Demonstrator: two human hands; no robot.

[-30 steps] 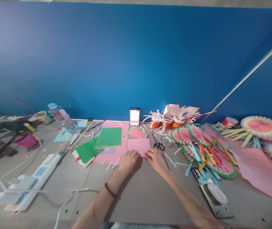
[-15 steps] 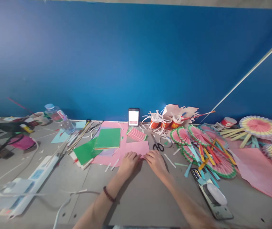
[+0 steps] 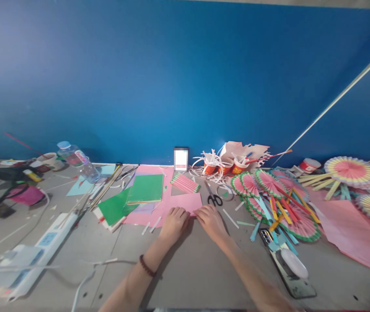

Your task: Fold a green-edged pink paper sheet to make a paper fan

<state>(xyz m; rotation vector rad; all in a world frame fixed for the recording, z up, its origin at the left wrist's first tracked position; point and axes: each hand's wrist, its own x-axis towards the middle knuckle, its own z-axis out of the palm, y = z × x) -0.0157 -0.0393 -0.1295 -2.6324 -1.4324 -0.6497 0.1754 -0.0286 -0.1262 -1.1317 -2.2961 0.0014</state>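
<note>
A sheet of pink paper (image 3: 186,201) lies on the table in front of me, its near edge between my two hands. My left hand (image 3: 175,223) grips that edge on the left, fingers curled over it. On the right, my right hand (image 3: 210,221) pinches the same edge, its fingertips close to the left hand's. Just beyond lies a pleated pink strip with green edges (image 3: 186,183). Black-handled scissors (image 3: 215,199) rest to the right of the paper. Left of it is a stack of green paper (image 3: 146,188) on a larger pink sheet (image 3: 168,171).
Finished paper fans (image 3: 271,184) with coloured sticks pile up at right, near a phone (image 3: 289,264) with a white case on top. Paper cups (image 3: 225,165) stand by the blue wall. A plastic bottle (image 3: 77,158) and a power strip (image 3: 47,247) are at left.
Both hands stay at the near edge of the pink paper, with only slight finger movement. The whole view has shifted a little.
</note>
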